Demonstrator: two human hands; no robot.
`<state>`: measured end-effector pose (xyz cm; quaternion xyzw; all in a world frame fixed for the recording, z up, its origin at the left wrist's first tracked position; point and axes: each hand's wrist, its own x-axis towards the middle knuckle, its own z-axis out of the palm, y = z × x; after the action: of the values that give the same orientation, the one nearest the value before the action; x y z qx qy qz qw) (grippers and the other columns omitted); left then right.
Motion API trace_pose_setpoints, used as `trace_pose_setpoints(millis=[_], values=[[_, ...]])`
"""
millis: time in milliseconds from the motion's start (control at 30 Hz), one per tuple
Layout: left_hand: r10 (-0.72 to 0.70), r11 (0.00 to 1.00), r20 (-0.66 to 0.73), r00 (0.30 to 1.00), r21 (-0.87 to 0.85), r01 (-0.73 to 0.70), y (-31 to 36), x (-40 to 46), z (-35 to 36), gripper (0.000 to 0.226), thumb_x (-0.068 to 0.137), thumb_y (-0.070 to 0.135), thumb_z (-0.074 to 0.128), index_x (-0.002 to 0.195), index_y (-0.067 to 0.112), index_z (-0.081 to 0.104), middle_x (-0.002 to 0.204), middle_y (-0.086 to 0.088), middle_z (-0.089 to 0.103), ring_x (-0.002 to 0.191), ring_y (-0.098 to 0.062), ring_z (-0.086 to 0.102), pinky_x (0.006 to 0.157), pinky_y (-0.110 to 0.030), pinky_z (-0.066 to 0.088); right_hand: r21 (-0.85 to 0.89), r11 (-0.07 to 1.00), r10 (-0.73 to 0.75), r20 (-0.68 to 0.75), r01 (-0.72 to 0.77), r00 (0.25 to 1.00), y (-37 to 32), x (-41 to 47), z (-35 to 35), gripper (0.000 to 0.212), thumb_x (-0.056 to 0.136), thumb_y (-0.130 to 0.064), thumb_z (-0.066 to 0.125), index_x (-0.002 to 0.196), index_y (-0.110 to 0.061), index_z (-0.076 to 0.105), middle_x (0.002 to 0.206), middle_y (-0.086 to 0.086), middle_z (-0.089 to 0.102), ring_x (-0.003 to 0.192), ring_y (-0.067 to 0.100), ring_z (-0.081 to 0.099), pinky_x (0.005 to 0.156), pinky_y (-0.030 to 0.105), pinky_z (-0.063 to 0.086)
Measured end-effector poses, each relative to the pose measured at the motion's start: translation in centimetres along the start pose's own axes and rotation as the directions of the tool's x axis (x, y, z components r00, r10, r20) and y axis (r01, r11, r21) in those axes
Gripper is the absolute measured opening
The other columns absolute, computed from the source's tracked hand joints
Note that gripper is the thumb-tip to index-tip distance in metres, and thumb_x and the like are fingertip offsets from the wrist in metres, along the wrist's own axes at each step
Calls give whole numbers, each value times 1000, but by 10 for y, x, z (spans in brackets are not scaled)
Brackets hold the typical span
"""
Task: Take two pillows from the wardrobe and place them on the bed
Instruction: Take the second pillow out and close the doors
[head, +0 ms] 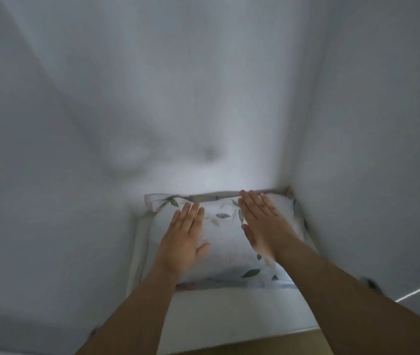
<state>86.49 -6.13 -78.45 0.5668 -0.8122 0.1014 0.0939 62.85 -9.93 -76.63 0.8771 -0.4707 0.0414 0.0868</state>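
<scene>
A white pillow (225, 252) printed with green leaves lies flat in a white-walled compartment, pushed toward its right wall. My left hand (184, 237) hovers over or rests on the pillow's left part, fingers straight and slightly apart. My right hand (261, 221) lies over the pillow's upper right part, fingertips reaching its far border. Neither hand grips anything. Whether the palms touch the fabric cannot be told. Only one pillow shows.
White panels close in the space: a back wall (178, 85), a right wall (370, 149) and a left side (24, 175). A white shelf edge (229, 316) runs below the pillow. A strip of wooden floor (267, 344) shows at the bottom.
</scene>
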Motion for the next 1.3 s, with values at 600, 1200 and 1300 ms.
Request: trace_pose_setpoints(millis=[600,1200,1300], values=[[104,993,134,985,-77,-95,-35,-24,387,90,85,69,47,152,12,26,159,-8,24,149,-26,11,117,-55,16,98,994,-58,145,44,988,4,10,381,101,77,-76,42,148,-6,27,154,19,26,143,34,24,119,49,15],[107,977,-35,994,-184,-111,-34,-20,419,78,91,59,43,148,6,34,157,-10,30,147,-28,20,118,-51,17,155,985,-66,-105,81,992,11,9,425,77,85,-50,53,145,-6,36,152,14,34,141,29,31,119,44,17],[99,982,-33,995,-156,-103,-31,-22,418,73,93,57,40,147,7,38,155,-10,34,146,-28,23,118,-50,18,100,990,-88,-92,97,992,9,9,424,69,85,-46,51,142,-6,43,147,15,42,136,30,40,116,45,22]])
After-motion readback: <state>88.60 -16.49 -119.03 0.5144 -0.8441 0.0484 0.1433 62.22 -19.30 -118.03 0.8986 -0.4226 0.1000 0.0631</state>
